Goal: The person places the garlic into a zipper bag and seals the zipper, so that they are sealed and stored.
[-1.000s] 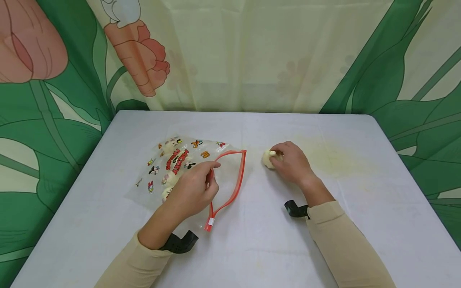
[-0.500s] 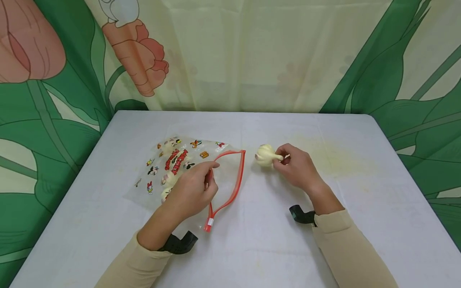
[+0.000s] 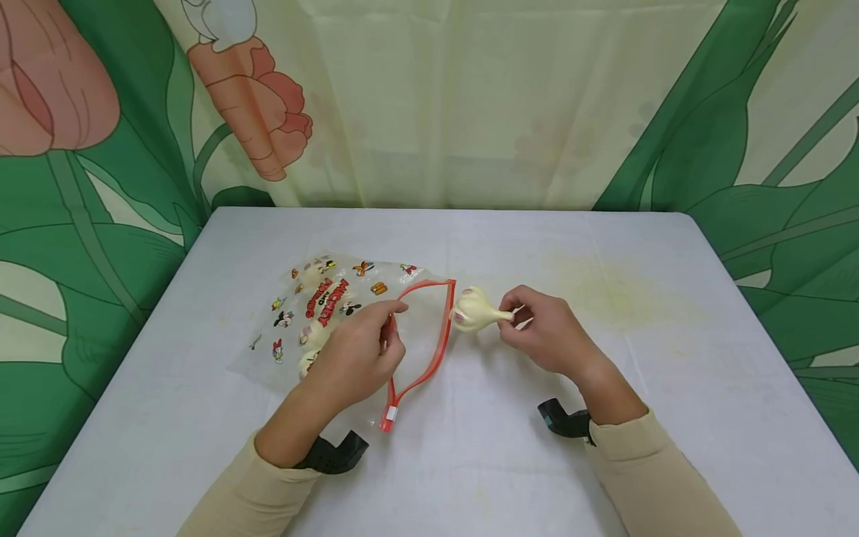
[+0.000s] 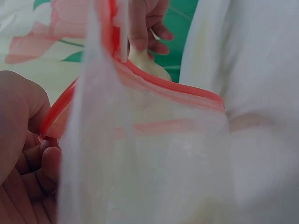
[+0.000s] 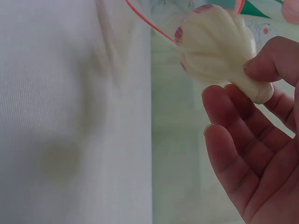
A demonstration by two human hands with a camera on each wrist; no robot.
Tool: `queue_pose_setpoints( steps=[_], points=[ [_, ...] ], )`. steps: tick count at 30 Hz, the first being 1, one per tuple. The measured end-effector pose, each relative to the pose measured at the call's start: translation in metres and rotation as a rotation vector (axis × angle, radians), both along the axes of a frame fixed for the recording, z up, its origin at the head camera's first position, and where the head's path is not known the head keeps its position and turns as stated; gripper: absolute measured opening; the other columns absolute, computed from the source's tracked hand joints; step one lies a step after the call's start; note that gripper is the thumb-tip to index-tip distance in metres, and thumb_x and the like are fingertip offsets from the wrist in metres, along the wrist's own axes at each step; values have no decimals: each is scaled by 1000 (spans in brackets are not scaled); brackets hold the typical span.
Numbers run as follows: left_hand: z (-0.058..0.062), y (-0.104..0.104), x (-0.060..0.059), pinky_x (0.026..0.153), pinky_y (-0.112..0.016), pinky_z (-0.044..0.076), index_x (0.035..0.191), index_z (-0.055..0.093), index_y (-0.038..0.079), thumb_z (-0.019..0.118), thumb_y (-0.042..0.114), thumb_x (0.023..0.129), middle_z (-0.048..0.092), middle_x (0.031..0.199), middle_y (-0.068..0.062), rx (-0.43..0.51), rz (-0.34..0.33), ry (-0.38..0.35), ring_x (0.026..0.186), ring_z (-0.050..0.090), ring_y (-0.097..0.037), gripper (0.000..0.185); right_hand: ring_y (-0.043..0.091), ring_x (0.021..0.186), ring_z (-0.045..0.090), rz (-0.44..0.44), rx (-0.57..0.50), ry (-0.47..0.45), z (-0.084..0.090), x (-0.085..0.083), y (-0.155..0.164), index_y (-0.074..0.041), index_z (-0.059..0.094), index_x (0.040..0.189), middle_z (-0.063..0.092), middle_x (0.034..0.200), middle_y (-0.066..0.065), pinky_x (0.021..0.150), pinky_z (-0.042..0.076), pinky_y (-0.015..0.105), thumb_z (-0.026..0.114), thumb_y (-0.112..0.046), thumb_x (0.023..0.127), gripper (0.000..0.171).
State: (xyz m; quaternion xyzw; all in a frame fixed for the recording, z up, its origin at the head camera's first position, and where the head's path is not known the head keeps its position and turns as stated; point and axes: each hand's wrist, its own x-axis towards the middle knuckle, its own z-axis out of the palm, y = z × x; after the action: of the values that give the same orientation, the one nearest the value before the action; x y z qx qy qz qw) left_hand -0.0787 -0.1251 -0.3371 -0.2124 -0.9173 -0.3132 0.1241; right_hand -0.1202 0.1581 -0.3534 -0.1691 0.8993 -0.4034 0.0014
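Behind the bag stands a cream fabric backdrop [image 3: 496,104] printed with green leaves and pink tulips. Beneath the bag spreads a white cloth-covered table [image 3: 671,321]. The bag itself, a clear plastic bag [image 3: 329,302] with cartoon prints and a red zip rim, lies with its mouth parted. At the bag's near side, the left hand [image 3: 362,347] pinches the rim between thumb and fingers. To the right of the bag, the right hand [image 3: 546,328] grips a stem with thumb and fingertips. That stem belongs to a cream-white, purple-streaked garlic bulb [image 3: 475,311], raised just beside the bag's mouth, rounded end towards it; whether it touches the rim I cannot tell. Pale rounded lumps [image 3: 310,360] show through the bag's film. At the bag's near corner sits a small white tab [image 3: 392,412].
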Motion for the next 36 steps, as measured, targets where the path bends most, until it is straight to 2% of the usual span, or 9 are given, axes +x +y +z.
queue_pose_setpoints(
  steps=[5,11,18,27,36],
  points=[
    [0,0,0,61,-24,49,120,66,-1,60,2,87,64,99,-6,2,1,12,71,51,-11,33,15,82,67,68,-11,23,-3,1,-12,-13,63,93,67,91,-3,66,53,32,67,-4,84,13],
    [-1,0,1,62,-24,49,118,66,-2,60,2,87,64,97,-6,7,-6,38,72,51,-11,32,12,81,67,105,17,38,-10,-4,-28,-15,63,92,68,88,-7,66,51,32,69,-7,83,14],
    [-1,0,1,62,-24,49,117,66,-3,59,1,87,64,95,-7,5,-14,68,71,51,-11,32,12,80,68,92,43,73,-17,-11,-46,-15,63,92,69,85,-7,66,48,32,68,-10,83,10],
    [0,-1,0,58,-24,47,117,66,-3,60,1,86,60,89,-4,5,-10,79,67,49,-11,32,21,83,66,58,113,101,-23,-17,-63,-8,71,97,63,93,2,73,51,35,70,-11,87,11],
    [-1,-3,0,57,-24,46,117,66,-4,60,1,86,59,86,-4,12,-15,83,67,49,-11,32,18,79,63,68,195,151,-27,-19,-80,-4,77,101,67,88,4,72,51,34,72,-12,88,16]
  ],
)
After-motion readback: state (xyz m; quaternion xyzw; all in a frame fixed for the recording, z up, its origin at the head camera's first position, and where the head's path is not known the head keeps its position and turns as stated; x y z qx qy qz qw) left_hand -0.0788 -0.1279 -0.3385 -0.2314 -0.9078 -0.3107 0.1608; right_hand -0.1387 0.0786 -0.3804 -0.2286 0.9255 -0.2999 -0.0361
